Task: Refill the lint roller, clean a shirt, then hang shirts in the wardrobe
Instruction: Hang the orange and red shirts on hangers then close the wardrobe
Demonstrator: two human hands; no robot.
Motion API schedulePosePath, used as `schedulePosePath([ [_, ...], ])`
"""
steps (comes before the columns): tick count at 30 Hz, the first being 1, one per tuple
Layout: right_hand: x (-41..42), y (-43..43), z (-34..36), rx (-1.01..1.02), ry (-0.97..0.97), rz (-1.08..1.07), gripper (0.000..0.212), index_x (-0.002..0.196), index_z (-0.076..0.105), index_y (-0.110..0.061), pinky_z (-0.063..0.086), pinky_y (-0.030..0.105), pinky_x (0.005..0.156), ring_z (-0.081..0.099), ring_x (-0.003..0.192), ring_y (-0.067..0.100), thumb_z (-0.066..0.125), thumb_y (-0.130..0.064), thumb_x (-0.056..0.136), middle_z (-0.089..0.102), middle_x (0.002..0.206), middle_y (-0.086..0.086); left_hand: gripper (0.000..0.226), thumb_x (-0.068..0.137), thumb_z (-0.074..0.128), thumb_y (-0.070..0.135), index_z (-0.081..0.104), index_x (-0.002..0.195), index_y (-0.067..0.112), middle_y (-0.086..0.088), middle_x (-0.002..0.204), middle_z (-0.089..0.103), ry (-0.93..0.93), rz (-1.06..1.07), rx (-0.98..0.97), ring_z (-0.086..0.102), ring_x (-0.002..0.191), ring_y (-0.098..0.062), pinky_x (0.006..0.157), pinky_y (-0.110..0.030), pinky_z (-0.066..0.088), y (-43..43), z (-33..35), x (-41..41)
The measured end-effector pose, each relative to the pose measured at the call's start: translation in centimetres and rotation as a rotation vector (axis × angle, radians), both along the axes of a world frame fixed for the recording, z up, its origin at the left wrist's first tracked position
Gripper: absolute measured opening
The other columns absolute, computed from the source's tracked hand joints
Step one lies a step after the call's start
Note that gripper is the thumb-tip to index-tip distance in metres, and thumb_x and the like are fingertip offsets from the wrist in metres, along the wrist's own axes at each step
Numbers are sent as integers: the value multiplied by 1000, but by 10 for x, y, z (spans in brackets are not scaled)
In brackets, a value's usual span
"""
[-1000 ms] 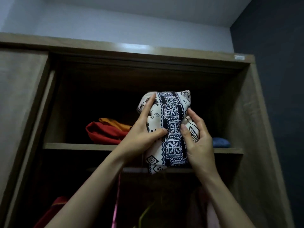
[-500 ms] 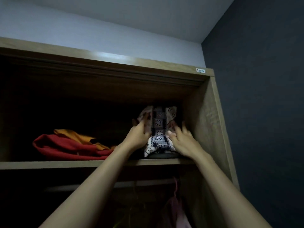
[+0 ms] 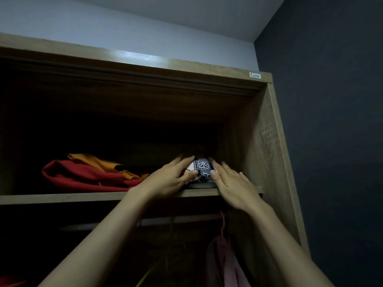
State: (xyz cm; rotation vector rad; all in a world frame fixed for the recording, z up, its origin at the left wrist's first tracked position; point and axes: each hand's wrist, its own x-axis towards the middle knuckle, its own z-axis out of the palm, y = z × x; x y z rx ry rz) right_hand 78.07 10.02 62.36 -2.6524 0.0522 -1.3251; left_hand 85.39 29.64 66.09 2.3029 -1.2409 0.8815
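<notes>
A folded black-and-white patterned shirt (image 3: pixel 202 169) lies low on the wardrobe's upper shelf (image 3: pixel 83 197), near the right side panel, on top of a dark folded item (image 3: pixel 202 185). My left hand (image 3: pixel 167 179) presses its left side, fingers over the top and thumb on the front. My right hand (image 3: pixel 232 183) presses the right side, fingers stretched along it and thumb tip on the cloth. The shirt's back part is hidden in the dark shelf. No lint roller is in view.
Folded red clothes (image 3: pixel 87 177) with an orange piece (image 3: pixel 97 161) on top lie on the shelf's left. Below the shelf runs a rail (image 3: pixel 186 221) with a pink hanger (image 3: pixel 222 222) and a pink garment (image 3: pixel 223 262). The wardrobe's side panel (image 3: pixel 259 152) and a dark wall stand to the right.
Both hands carried the patterned shirt from in front of the wardrobe up onto the upper shelf and pushed it down and back. My view shifted right and closer.
</notes>
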Motion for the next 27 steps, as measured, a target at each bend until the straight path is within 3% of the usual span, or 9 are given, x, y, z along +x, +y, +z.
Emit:
schedulePosePath([
  [4,-9,19,-12,62,-265,137,56,150,8,-38,6,37,119,2,147,11,17,-55,97,0,161,-6,55,99,34,51,23,150,35,0,158,26,-233,36,-116,21,146,-11,120,-37,18,25,-14,-9],
  [7,-9,54,-16,21,-383,253,56,148,2,-45,-1,31,117,-10,145,5,14,-60,95,-12,159,-12,50,98,39,47,34,146,34,2,151,40,-349,9,-299,35,140,-10,115,-36,30,62,-25,-12],
  [11,-1,119,-12,35,-362,412,58,146,-3,-48,-5,31,115,-18,144,5,17,-62,94,-24,156,-12,45,97,42,35,43,141,25,2,142,50,-493,30,-477,46,131,-10,106,-35,41,114,-36,-15],
  [15,13,177,-2,37,-250,485,58,148,-1,-45,-1,39,118,-6,147,11,16,-60,94,-11,160,-4,43,98,43,32,44,139,23,-1,139,53,-550,153,-560,49,129,-15,104,-44,43,165,-27,-14],
  [18,29,205,9,65,-131,453,58,149,1,-42,2,46,117,9,147,19,14,-59,95,7,161,3,41,99,47,29,44,139,21,-7,134,57,-433,255,-622,54,124,-24,102,-44,43,196,-11,-6],
  [22,46,221,16,34,4,327,57,150,2,-38,6,55,114,28,140,32,11,-57,97,30,154,8,46,99,45,37,39,142,21,-15,132,58,-87,308,-598,53,124,-30,97,-34,41,216,3,7],
  [27,57,228,13,-36,27,153,56,150,10,-33,27,51,106,40,130,35,14,-54,98,48,140,13,48,98,45,44,42,142,23,-11,138,54,95,282,-504,51,126,-27,95,-26,38,215,-2,21],
])
